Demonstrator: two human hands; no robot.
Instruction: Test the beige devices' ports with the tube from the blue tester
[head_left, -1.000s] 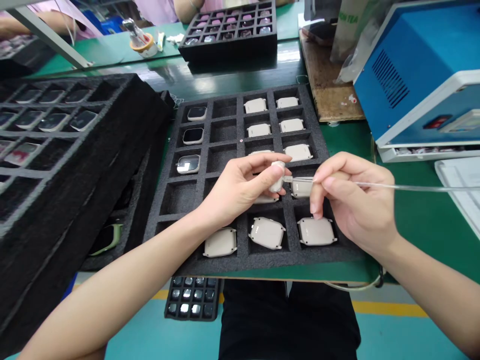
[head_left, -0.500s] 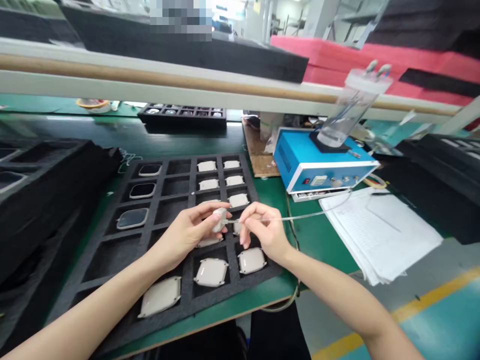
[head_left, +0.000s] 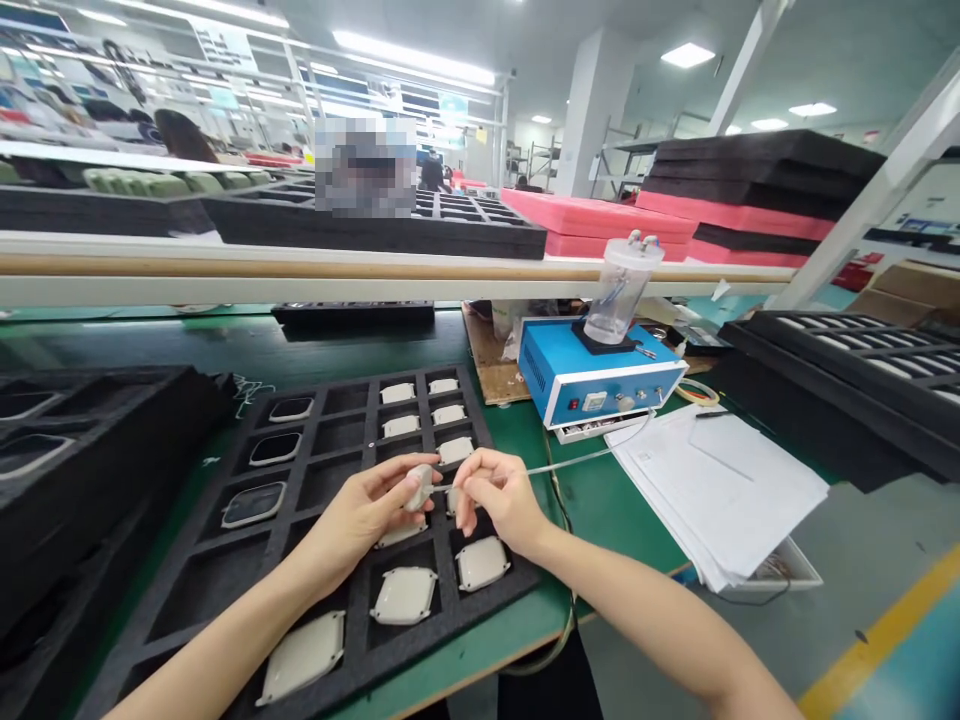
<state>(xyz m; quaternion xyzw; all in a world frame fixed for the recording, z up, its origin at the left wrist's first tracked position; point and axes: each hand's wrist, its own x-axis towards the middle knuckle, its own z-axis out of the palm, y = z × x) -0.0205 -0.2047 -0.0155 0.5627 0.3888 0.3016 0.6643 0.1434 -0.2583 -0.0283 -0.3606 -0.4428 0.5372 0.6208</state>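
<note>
My left hand (head_left: 367, 512) pinches a small pale watch case (head_left: 420, 488) between thumb and fingers, held up on its edge. Closed around a thin clear tube (head_left: 574, 463), my right hand (head_left: 504, 498) points the tube's slim tip at the case. Whether the tip touches it I cannot tell. Both hands are over a black foam tray (head_left: 214, 590) with square compartments. Several beige watch cases (head_left: 405, 596) lie back-up in its right columns. Watches with dark screens (head_left: 253, 505) sit in the left column.
The tube runs to a blue machine (head_left: 607, 375) with a clear cylinder (head_left: 616, 312) on top. Papers (head_left: 720, 490) lie to its right. Black foam trays stand at left (head_left: 135, 440) and right (head_left: 795, 385). A shelf (head_left: 300, 284) crosses above the bench.
The camera has tilted up, so more of the room shows and the bench sits lower in view. Both hands keep their holds on the watch case and the tube.
</note>
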